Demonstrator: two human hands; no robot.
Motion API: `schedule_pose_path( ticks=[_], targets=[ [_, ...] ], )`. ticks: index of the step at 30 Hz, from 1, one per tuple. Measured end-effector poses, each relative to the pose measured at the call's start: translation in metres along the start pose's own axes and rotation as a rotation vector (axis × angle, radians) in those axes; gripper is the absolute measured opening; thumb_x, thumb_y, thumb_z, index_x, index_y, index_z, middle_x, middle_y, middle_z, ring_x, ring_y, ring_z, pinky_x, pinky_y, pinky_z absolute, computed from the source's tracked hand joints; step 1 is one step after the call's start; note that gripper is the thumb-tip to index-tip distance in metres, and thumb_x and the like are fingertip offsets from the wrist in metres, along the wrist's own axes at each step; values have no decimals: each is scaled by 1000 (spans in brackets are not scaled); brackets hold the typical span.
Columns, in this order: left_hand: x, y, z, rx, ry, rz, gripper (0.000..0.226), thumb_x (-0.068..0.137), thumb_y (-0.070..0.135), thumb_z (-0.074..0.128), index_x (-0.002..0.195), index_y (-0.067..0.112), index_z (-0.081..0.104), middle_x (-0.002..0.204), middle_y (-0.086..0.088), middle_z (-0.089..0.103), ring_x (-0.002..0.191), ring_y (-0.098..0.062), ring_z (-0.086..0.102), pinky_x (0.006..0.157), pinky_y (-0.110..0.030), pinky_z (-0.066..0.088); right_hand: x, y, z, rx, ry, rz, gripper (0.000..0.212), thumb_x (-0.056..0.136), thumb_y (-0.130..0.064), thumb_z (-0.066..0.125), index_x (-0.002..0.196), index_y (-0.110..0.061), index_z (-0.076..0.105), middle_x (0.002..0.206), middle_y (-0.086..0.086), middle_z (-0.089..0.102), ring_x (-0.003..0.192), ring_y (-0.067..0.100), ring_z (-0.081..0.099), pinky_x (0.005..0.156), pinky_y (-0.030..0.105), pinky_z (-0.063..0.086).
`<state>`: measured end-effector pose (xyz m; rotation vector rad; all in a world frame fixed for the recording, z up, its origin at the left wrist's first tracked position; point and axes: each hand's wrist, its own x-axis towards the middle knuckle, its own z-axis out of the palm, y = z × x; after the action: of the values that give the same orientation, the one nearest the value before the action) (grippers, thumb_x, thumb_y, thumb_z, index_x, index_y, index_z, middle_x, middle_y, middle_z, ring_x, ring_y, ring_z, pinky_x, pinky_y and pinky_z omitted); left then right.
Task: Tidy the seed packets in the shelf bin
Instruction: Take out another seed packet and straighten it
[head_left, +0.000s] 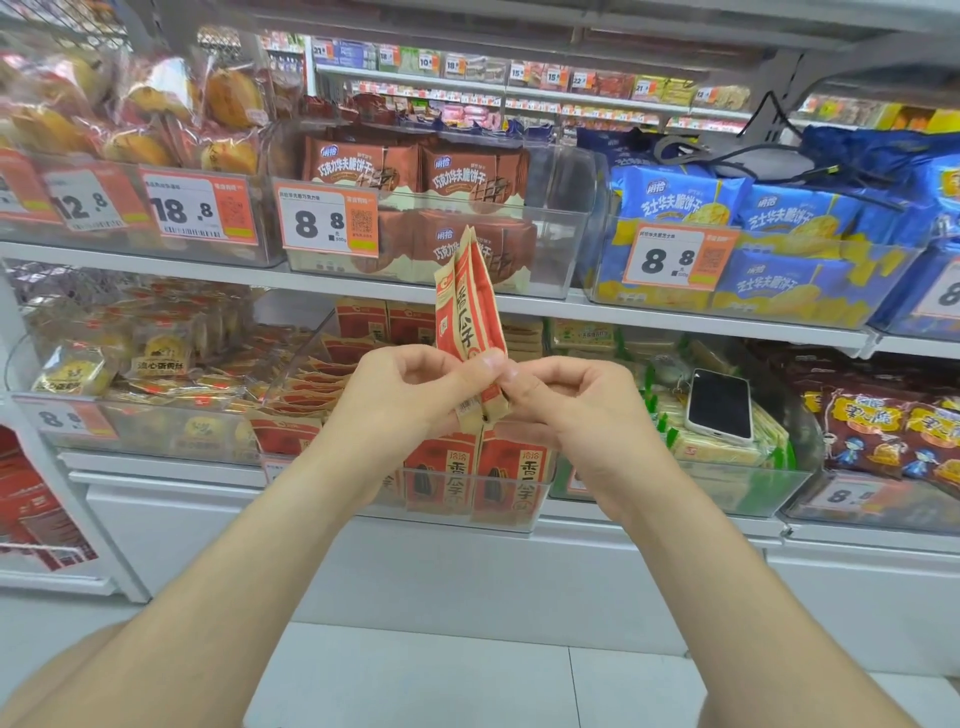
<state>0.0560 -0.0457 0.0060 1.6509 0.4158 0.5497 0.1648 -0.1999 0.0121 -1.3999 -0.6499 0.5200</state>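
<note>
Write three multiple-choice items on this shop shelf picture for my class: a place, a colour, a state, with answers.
1. Where does the white smartphone lie? A. on the floor B. on the green-edged packs in a bin C. in a pocket
2. What colour are the plastic wafer packs on the upper right? A. blue B. purple C. black
3. How are the red-and-tan paper seed packets held? A. flat B. upright, by the left hand and right hand C. not held
1 B, it rests on those packs; 2 A, blue wrappers show; 3 B, both pinch the lower ends.
</note>
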Motion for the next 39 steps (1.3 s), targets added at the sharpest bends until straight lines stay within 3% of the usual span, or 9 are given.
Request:
schedule_pose_path(
  ticks=[5,11,19,22,27,30,33,37,39],
  targets=[
    [-1,1,-4,36,-37,-12,53,70,50,93,105,13,78,103,-2,83,101,-20,81,96,-48,64,4,3,-1,-99,15,-53,19,101,-19,72,101,-1,78,92,15,82,87,28,81,73,34,66],
    [0,4,-9,-105,-99,-43,35,85,22,89,111,3,76,105,-10,83,101,-24,81,85,-33,66,7,4,-1,-92,-18,-104,20,105,-16,67,93,1,71,94,15,80,85,22,78,75,33,65],
    [2,0,-3,-114,-6,-26,52,72,38,93,105,12,63,114,-12,80,104,-30,79,94,-48,65,14,21,-3,-556,-28,-321,20,104,-34,64,86,-26,62,85,8,75,78,41,73,68,63,60],
    [2,-1,3,-201,72,-28,57,75,51,88,102,17,51,99,-8,77,86,-25,77,87,-49,65,12,20,-1,-560,-177,-280,18,99,-33,67,85,-23,68,84,14,75,78,46,71,70,65,59],
    [-2,-2,11,-209,43,-46,40,97,39,77,108,8,55,93,-9,73,73,-20,70,62,-34,57,10,19,0,-558,-277,-171,38,91,-29,61,76,6,68,79,29,69,73,31,71,79,56,62],
    [-6,-2,14,-150,-51,-43,38,99,38,74,112,8,56,97,-7,79,84,-21,76,70,-33,60,16,15,-4,-441,-96,-124,48,106,-32,55,82,3,75,80,16,79,82,32,79,84,58,64],
    [-10,-1,18,-92,-114,-44,29,102,35,72,112,10,61,109,-6,80,90,-17,79,72,-26,60,20,14,-7,-400,119,-217,34,108,-38,57,90,-14,73,82,8,80,80,31,79,79,60,64],
    [-11,0,22,-41,-128,-78,15,108,28,63,96,20,68,98,-2,78,87,-15,73,80,-39,57,22,16,-6,-375,139,-211,24,109,-22,57,91,-14,70,90,13,77,91,40,74,84,62,62],
    [-10,1,21,-65,-136,-87,22,109,25,59,89,23,67,87,1,75,82,-16,70,77,-41,54,19,12,-5,-307,120,-209,25,110,-18,56,91,-11,71,94,14,78,92,35,76,81,52,65]
  ],
)
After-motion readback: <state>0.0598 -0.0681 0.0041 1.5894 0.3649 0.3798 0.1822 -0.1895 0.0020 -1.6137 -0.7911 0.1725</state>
